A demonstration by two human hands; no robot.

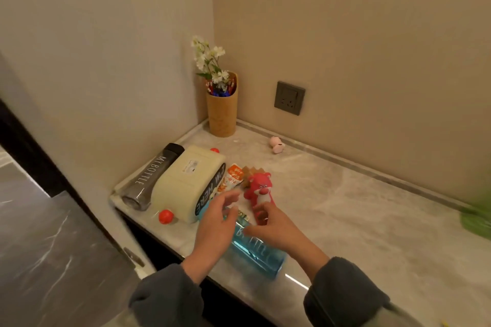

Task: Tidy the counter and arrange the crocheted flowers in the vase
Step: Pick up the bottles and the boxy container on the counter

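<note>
A tan cylindrical vase (222,114) stands in the back corner of the marble counter (345,220), holding white flowers (210,61) and red and blue stems. My left hand (215,228) hovers with fingers spread over a blue bottle (255,252) that lies on its side near the front edge. My right hand (268,223) is beside it, fingers loosely curled at the lower end of a pink bear toy (259,187); whether it grips the toy is unclear. An orange snack packet (231,178) lies just beyond my left fingers.
A dark bottle (151,178) and a cream box with red knobs (186,183) lie at the counter's left end. A small pink figure (276,144) sits near the back wall under a grey socket (289,98). Something green (475,218) blurs at the right edge.
</note>
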